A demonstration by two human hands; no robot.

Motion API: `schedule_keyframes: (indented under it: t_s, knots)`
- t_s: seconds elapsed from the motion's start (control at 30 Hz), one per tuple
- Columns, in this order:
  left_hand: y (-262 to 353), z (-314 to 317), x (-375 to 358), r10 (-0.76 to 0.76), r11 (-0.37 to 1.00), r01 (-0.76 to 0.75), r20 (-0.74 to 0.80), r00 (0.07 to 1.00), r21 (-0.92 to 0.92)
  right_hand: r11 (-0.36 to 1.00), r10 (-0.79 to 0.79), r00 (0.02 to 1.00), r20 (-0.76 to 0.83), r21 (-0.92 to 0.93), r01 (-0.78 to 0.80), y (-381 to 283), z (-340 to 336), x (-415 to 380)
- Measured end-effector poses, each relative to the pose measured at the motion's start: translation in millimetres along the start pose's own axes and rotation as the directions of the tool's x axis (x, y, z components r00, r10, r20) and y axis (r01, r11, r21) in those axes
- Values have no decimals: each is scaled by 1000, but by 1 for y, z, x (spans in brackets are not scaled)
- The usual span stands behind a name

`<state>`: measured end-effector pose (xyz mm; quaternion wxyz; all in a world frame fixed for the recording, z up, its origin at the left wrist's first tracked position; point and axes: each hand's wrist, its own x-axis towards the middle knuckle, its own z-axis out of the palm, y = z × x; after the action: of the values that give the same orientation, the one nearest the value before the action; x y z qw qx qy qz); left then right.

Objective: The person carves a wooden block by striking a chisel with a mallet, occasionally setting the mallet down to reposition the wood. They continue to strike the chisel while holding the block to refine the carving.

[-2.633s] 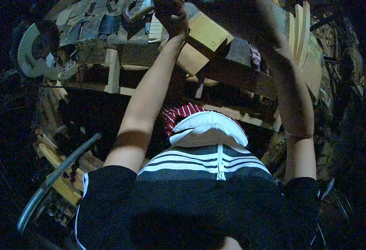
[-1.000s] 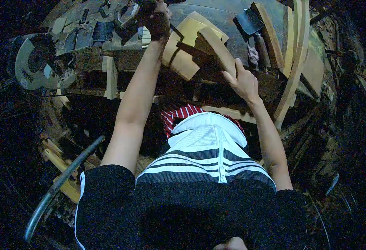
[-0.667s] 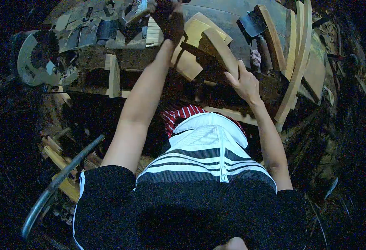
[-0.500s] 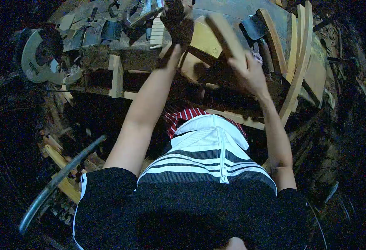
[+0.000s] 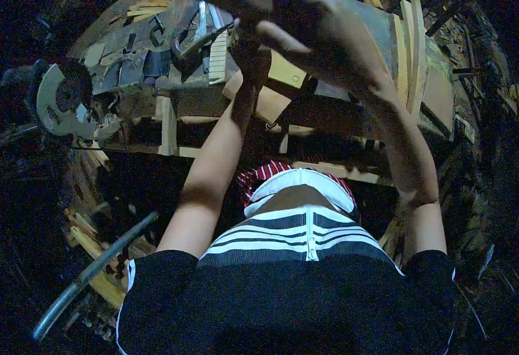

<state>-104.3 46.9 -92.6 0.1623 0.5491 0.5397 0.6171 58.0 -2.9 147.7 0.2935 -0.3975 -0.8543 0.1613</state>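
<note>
My left hand [image 5: 252,50] reaches over the workbench's near edge, deep in shadow; I cannot make out its fingers or anything in them. Close to the camera, my right hand [image 5: 312,41] is raised above and beside it, dark and blurred. One finger or thumb of it points left, across the left hand; whatever it holds, if anything, is hidden. Beneath the hands, a yellowish flat piece [image 5: 286,72] with a small round mark lies at the bench edge. A tan wooden block [image 5: 272,106] juts out just below it, beside my left wrist.
The dark workbench [image 5: 138,47] carries a pale slatted strip [image 5: 218,56] and several dark metal tools on the left. A power saw with a round guard [image 5: 49,112] stands far left. Long wooden strips [image 5: 416,59] lie at right. A metal pipe [image 5: 97,269] rises lower left.
My right hand has moved up and left, towards my left hand. The wooden bar it gripped before no longer shows clearly. The camera view has shifted slightly.
</note>
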Motion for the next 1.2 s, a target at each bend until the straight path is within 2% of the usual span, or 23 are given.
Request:
schedule_keyframes:
  t_s: [0.03, 0.13, 0.2, 0.33, 0.4, 0.47, 0.53, 0.6, 0.63, 0.67, 0.73, 0.77, 0.8, 0.83, 0.87, 0.93, 0.97, 1.03, 1.1, 1.2]
  knots:
    - [0, 0, -1, 1, 1000, -1, 2, 1000, 5, 1000, -6, 999, -31, 22, 7, -4, 2, -3]
    - [-1, 0, -1, 11, 1000, -11, 11, 1000, 22, 990, 20, 991, 132, -139, -1, -1, 9, -5]
    - [2, 0, -2, 11, 1000, -12, 17, 1000, 19, 986, 34, 985, 169, -168, -5, 1, 11, -1]
    - [3, 0, -4, 7, 1000, -7, 24, 1000, 20, 998, -1, 1000, 27, -56, 3, -8, -4, -3]
    - [0, 0, -5, 9, 1000, -9, 22, 1000, 25, 994, -34, 988, -154, 93, 49, -11, -3, -3]
    - [1, -2, -5, 10, 1000, -10, 25, 1000, 27, 971, 43, 987, 154, -238, -5, 7, 21, -10]
    - [5, -2, -5, 12, 1000, -12, 18, 1000, 21, 976, 60, 985, 163, -216, -24, 15, 20, -8]
    - [3, -3, -5, 5, 1000, -5, 20, 1000, 26, 998, 52, 999, 0, 30, -52, 27, 29, -17]
    - [2, -4, -4, 5, 1000, -6, 22, 1000, 29, 981, 116, 993, -14, 159, -113, 38, 34, -22]
    - [2, -6, -4, 2, 1000, -3, 24, 1000, 30, 980, 116, 993, -9, 162, -113, 47, 38, -32]
    - [-18, -14, -1, 57, 996, -59, 32, 998, 66, 874, 378, 923, 76, 299, -383, 66, 46, -56]
    - [-20, -13, 2, 57, 997, -59, 34, 998, 48, 870, 417, 902, 113, 238, -432, 79, 54, -73]
    - [-18, -14, 5, 39, 999, -40, 28, 999, 32, 861, 458, 877, 144, 172, -478, 92, 64, -91]
    - [-14, -14, 9, 25, 1000, -25, 18, 1000, 5, 867, 478, 872, 105, 99, -488, 99, 75, -111]
    - [-13, -12, 12, 7, 1000, -6, 9, 1000, -25, 825, 544, 817, 190, 54, -562, 107, 80, -128]
    - [-4, -15, 18, -35, 996, 34, -19, 999, -82, 737, 622, 723, 299, 86, -670, 108, 86, -150]
    - [4, -16, 21, -71, 990, 66, -41, 997, -125, 734, 624, 721, 300, 92, -673, 107, 89, -155]
    - [20, -14, 27, -138, 964, 114, -85, 987, -240, 692, 685, 611, 396, -91, -716, 106, 92, -163]
    - [34, -14, 35, -223, 923, 160, -146, 964, -351, 703, 676, 634, 375, -73, -707, 108, 98, -170]
    - [44, -30, 54, -419, 835, 253, -265, 869, -489, 723, 655, 674, 342, -24, -691, 111, 106, -176]
